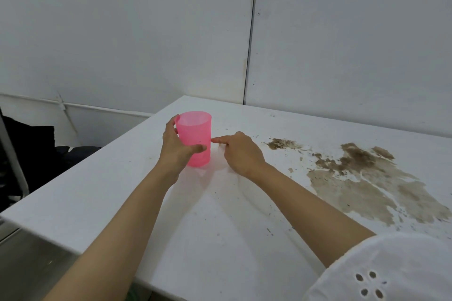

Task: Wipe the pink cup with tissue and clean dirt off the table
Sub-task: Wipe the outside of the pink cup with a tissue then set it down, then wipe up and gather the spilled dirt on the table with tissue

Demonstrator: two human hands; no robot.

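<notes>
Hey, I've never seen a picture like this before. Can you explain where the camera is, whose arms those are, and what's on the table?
There is no machine here. This is one picture from a wide-angle camera worn on a person's head, looking forward and down, so the two bare arms reaching in from the bottom are that person's own. The left hand grips a pink cup, which stands upright on a white table. The right hand points its index finger at the cup's side. Its other fingers are curled, and I cannot tell whether they hold anything. To the person's right lies a large brown smear of dirt with scattered specks. The white fabric at bottom right is the person's sleeve. No tissue is clearly visible.
</notes>
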